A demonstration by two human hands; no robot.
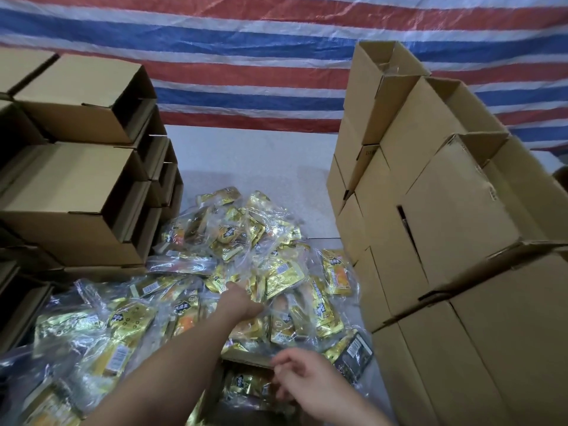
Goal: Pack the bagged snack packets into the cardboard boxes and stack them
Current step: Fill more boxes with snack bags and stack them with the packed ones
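Observation:
A heap of clear bags filled with gold snack packets (246,241) covers the white table. My left arm reaches out over the heap. My left hand (238,298) grips one clear bag of packets (276,275) in the middle of the pile, and its fingers are hidden under the plastic. Near the bottom edge an open cardboard box (246,362) holds a bag of packets (242,384). My right hand (299,375) is over that box, its fingers loosely curled at the box's far rim, touching the plastic there.
Stacks of cardboard boxes (76,186) lying on their sides stand on the left. A tall stack of cardboard boxes (445,210) rises on the right. A red, white and blue striped tarp (246,56) hangs behind the white table (246,155).

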